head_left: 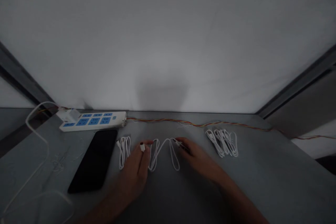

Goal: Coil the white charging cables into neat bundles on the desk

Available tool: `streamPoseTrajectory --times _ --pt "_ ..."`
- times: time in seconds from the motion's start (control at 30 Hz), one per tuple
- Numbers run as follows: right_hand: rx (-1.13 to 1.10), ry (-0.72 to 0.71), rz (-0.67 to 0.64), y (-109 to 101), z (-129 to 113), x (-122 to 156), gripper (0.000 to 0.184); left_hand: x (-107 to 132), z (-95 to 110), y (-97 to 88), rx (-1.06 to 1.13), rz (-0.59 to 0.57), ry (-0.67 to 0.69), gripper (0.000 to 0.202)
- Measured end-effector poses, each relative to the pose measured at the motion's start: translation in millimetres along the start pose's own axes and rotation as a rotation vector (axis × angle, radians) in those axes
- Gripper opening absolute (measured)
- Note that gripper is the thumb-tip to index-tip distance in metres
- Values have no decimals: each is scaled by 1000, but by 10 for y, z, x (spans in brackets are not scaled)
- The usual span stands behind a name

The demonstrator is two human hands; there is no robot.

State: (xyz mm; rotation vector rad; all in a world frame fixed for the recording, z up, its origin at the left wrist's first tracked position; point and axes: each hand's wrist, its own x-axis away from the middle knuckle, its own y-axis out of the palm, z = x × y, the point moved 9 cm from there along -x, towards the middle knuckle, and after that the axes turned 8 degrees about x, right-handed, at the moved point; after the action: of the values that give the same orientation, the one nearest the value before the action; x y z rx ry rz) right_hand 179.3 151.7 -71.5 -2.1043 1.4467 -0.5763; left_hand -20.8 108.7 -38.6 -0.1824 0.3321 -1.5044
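Note:
Between my two hands hangs a white charging cable (155, 155), partly looped, with slack dropping in bends. My left hand (138, 161) is closed on one end of it, and a white plug with a metal tip pokes up past the thumb. On the other side my right hand (193, 154) pinches the cable near its other end; the fingertips partly hide what they grip. Just left of my left hand lies a coiled white cable (125, 152). Several more coiled white cables (222, 142) lie together to the right of my right hand.
A black tablet or large phone (93, 162) lies at left. Behind it, a white power strip (119, 119) with blue sockets holds a white charger (69, 115), its cord (39, 134) looping along the left edge. A twisted coloured wire (162, 120) runs along the pale back wall (168, 42).

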Motion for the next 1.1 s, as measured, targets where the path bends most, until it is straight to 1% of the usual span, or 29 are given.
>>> streamPoseTrajectory --times 0.1,0.17,0.23,0.27,0.37,0.43,0.53,0.6,0.67,0.8,0.9,0.97,1.0,1.1 --pt "169 11 36 -40 -23 3 39 -49 -30 0 -58 -29 -2 36" --pt "257 14 45 -65 -63 -4 30 -78 -35 30 -79 -66 18 40" --pt "313 -5 42 -82 -123 -16 19 -99 -53 54 -56 -92 16 41" --pt "339 -16 42 -91 -150 -22 19 -107 -71 52 -37 -92 1 40" --pt "398 -49 73 -140 -201 -36 32 -127 -128 35 -7 -87 -48 38" --pt "390 -68 110 -179 -210 -42 38 -136 -167 28 19 -96 -82 37" --pt "316 -61 147 -228 -173 -56 40 -135 -212 41 89 -130 -121 33" --pt "236 -35 151 -240 -123 -68 41 -135 -200 60 104 -155 -107 29" --pt "125 -12 137 -224 -66 -79 41 -138 -182 78 75 -174 -84 27" --pt "-151 44 88 -101 62 -94 43 -154 -153 110 -54 -197 -25 27" --pt "-391 120 38 43 112 -83 48 -163 -132 108 -131 -179 23 24" --pt "-524 166 -6 128 72 -58 52 -161 -116 109 -184 -169 44 22" --pt "-557 178 -32 159 26 -42 53 -155 -107 120 -209 -176 53 22" --pt "-510 146 -81 178 -149 -1 46 -120 -99 200 -245 -261 58 20"
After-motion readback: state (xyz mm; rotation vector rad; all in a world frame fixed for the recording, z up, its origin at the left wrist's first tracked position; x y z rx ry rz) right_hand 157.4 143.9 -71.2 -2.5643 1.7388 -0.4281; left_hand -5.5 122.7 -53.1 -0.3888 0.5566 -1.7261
